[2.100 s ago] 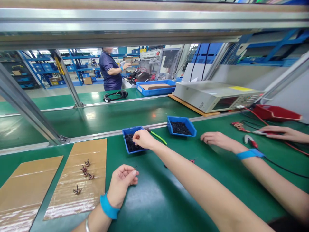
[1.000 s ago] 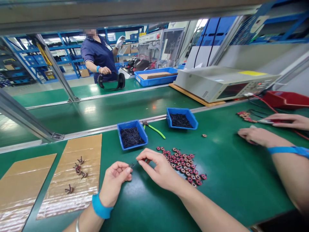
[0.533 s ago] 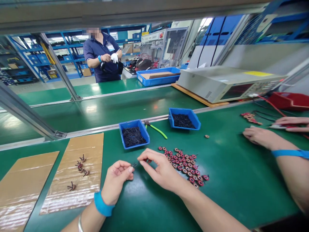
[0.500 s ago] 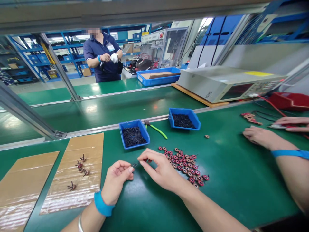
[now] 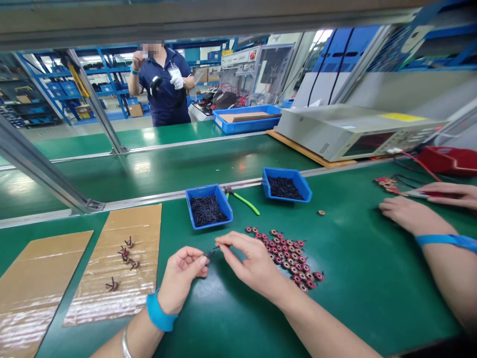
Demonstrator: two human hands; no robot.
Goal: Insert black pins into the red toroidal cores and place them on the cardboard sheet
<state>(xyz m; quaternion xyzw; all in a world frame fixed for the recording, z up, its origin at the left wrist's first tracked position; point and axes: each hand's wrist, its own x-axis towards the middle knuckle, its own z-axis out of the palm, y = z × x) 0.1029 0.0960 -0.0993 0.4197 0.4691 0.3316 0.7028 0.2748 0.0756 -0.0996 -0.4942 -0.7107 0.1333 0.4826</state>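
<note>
In front of me, my left hand (image 5: 184, 273) pinches a small dark part with thin leads (image 5: 209, 254) between thumb and fingers; most of it is hidden. My right hand (image 5: 249, 263) is closed at the fingertips on a thin black tube (image 5: 216, 247), held right beside that part. To the right lies a pile of small red-and-copper wound rings (image 5: 286, 256). Behind my hands stand a blue bin (image 5: 214, 226) of short black tubes and a second blue bin (image 5: 306, 195) with similar black pieces. Green-handled cutters (image 5: 246, 202) lie between the bins.
Several rings with black-sleeved legs (image 5: 124, 256) sit on a cardboard sheet (image 5: 139, 223); another sheet (image 5: 44, 268) is at far left. At right, a co-worker's hands (image 5: 413, 216) work beside a grey instrument (image 5: 328, 129). Across the bench stands a person (image 5: 167, 94).
My right fingertips have drawn slightly away from the part, and the black tube shows more clearly. The person opposite has raised one hand. The co-worker's tool has shifted left, toward the rings.
</note>
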